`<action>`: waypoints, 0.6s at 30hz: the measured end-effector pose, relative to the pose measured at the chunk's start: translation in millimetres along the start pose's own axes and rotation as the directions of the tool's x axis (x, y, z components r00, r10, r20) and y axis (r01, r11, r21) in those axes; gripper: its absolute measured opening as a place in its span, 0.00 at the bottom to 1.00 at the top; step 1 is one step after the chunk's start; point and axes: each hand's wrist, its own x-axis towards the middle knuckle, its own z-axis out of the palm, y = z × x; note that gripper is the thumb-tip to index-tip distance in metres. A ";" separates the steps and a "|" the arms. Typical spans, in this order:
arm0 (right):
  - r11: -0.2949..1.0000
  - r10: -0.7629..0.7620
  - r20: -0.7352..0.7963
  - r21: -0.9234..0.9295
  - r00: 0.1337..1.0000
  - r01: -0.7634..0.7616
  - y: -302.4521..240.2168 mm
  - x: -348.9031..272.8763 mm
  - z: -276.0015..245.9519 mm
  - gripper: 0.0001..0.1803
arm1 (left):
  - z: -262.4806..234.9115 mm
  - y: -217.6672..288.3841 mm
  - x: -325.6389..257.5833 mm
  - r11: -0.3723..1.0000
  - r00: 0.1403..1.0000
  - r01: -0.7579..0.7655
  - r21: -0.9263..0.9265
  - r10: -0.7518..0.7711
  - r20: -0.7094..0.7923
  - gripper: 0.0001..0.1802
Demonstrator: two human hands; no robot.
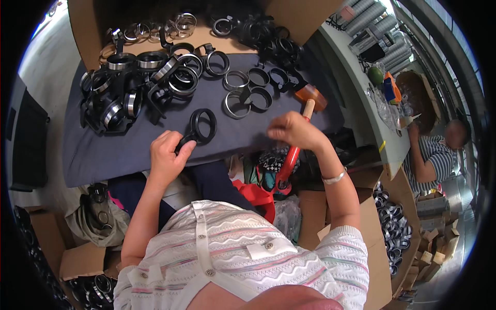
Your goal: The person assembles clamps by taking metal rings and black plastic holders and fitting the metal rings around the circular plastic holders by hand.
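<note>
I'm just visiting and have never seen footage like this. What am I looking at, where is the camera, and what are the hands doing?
There is no machine here: a head-worn fisheye camera looks down at a person's own hands, so edges bend. The left hand holds a black ring part by its tab on a dark grey cloth. The right hand grips a mallet with a red handle and an orange-brown head. More black and silver rings lie piled behind. Another person sits at the right.
</note>
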 end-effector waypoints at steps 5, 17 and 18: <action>0.970 -0.060 0.308 -0.206 0.949 0.128 -27.6 -37.3 12.3 0.11 | 3.0 2.3 -13.8 0.999 0.999 -0.041 0.002 0.041 0.008 0.18; 0.970 -0.075 -0.366 -0.241 0.928 -0.016 -26.0 24.3 0.5 0.12 | 9.0 -0.2 -1.3 0.999 0.999 -0.035 -0.014 0.035 0.017 0.19; 0.957 -0.097 -0.438 -0.287 0.894 -0.036 -12.7 28.2 -3.5 0.12 | 10.7 0.5 2.4 0.998 0.999 -0.041 -0.043 0.041 -0.002 0.19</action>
